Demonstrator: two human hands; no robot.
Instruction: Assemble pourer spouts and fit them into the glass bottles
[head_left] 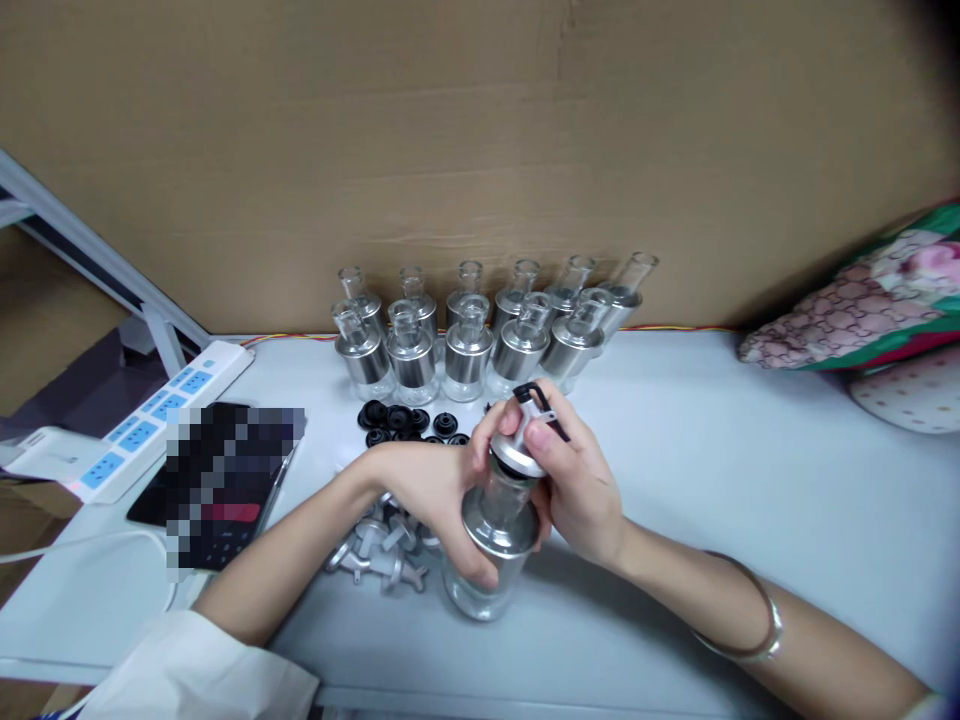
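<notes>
Nearest the camera: white sleeve [202,670], cut off below. Near front edge of worktop [750,450]: glass bottle [501,525], left hand [431,490] with fingers curled around it; base contact hard to tell. Right hand [589,490] with fingers closed on metal stopper [510,457] at bottle's mouth; depth of fit unclear. Metal fittings [382,545] partly behind left forearm, black seals [400,418] beyond. Along back edge: eleven clear, metal-banded bottles [469,358], open-necked, rear row half screened. Near left edge: dark device [225,500], pixelated. Toward back right corner: patterned fabric [847,315], cut off.
</notes>
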